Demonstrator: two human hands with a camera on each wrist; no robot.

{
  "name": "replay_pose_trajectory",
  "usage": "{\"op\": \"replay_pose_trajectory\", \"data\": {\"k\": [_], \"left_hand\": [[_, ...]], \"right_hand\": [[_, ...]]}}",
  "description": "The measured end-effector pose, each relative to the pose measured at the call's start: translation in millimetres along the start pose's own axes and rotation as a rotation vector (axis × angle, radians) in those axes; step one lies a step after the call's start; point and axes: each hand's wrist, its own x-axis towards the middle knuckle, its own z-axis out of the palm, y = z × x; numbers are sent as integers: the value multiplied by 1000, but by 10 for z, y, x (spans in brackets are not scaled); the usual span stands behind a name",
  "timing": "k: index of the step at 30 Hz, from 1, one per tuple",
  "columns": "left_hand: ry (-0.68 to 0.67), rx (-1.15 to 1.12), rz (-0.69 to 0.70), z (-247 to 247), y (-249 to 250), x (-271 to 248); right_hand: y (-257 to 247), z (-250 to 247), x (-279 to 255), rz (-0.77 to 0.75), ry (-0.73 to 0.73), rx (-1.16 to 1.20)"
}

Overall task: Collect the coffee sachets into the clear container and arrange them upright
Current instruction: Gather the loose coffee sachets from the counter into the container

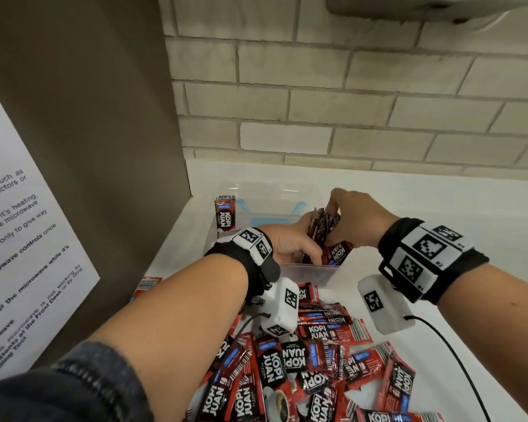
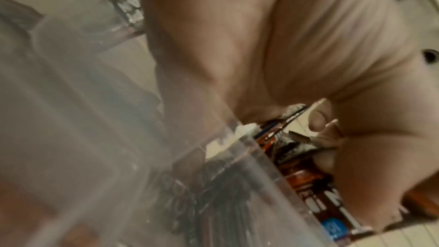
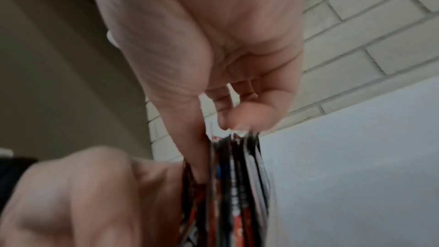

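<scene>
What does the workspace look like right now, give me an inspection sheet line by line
Surface: white counter, bare on the right side.
Job's things: clear container with a bundle of sachets standing upright inside; loose sachet pile lying flat and jumbled in front of it; one lone sachet leaning at the container's far left.
Clutter: blue-clipped lid behind the container.
Hands: left hand and right hand both grip the upright bundle, one on each side.
Cables: black cable from the right wrist unit trails over the counter.
Surroundings: brick wall behind; brown panel with a printed microwave notice on the left.
</scene>
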Motion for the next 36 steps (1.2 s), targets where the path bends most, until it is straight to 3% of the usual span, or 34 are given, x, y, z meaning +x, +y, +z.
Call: {"op": "replay_pose_trajectory", "data": {"k": [5,9,16,19,28,32,36], "left_hand": [[76,309,-65,9,13,75],[186,465,-97,-25,-66,286],[193,605,-154,89,57,185],[184,618,-148,87,64,164],[152,419,-102,70,114,154],[184,336,-59,19,147,166],[215,304,-116,-19,110,166]], "right_hand": [[136,-71,-44,70,90,448],[303,-91,-55,193,123,591],[549,153,-136,260,-323,484],[509,212,-166,202,-435,484],[419,222,-116,140,-448,560],[414,231,-121,105,-408,623],[400,233,-108,103,-301,710]]}}
